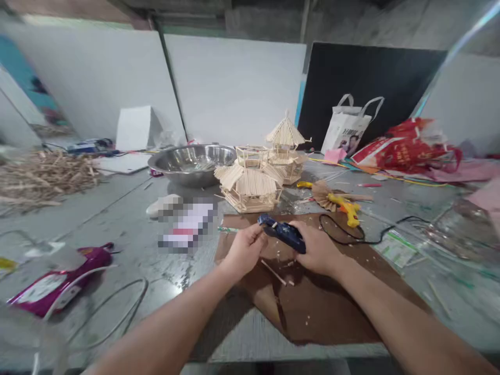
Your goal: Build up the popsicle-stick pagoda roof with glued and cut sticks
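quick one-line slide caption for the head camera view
Right hand grips a blue glue gun, left hand at its nozzle, over a brown board near two stick-built pavilion models.

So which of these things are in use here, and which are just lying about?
In hand: dark blue glue gun, held by right hand, left hand pinching its front end; brown cardboard sheet underneath; probably the pale stick-built pavilion model.
Lying about: round steel bowl; yellow glue gun; white carrier bag; magenta foil pouch.
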Available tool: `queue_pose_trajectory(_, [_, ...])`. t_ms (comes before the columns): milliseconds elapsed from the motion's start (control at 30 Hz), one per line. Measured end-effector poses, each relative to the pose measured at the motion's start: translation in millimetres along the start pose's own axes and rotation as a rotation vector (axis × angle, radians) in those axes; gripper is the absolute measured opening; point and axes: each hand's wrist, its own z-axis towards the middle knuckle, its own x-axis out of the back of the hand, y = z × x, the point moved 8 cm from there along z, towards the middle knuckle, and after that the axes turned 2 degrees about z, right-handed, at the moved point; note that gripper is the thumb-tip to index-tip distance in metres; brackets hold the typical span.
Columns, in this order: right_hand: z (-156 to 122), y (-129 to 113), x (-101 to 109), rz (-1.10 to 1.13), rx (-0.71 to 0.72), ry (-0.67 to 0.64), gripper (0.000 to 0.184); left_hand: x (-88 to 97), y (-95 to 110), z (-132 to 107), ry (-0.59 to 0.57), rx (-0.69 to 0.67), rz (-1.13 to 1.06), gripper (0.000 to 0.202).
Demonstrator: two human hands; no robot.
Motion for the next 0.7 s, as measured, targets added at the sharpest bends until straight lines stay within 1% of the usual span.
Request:
queue_pose_trajectory(133, [0, 2, 1, -0.012, -0.004, -0.003, 0.054, -5.3, 0, 2, -0.084, 0.012, -0.121, 0.025])
queue_pose_trajectory(300, [-1, 3, 1, -0.018, 0.023, -0.012, 0.053, -13.0, -2, 2, -0.202, 0.068, -0.272, 0.025])
queue_pose_trajectory(433, [-1, 6, 1, -0.042, 0.01, -0.023, 0.049, -16.3, -3, 2, -0.248, 0.096, -0.329, 0.025])
queue_pose_trajectory(533, [-1, 6, 2, -0.043, -0.009, -0.03, 0.047, -15.7, -3, 3, -0.222, 0.086, -0.319, 0.027])
queue_pose_trajectory(700, [-2, 3, 1, -0.027, -0.05, -0.039, 0.045, -7.7, -1, 5, -0.079, 0.03, -0.2, 0.027])
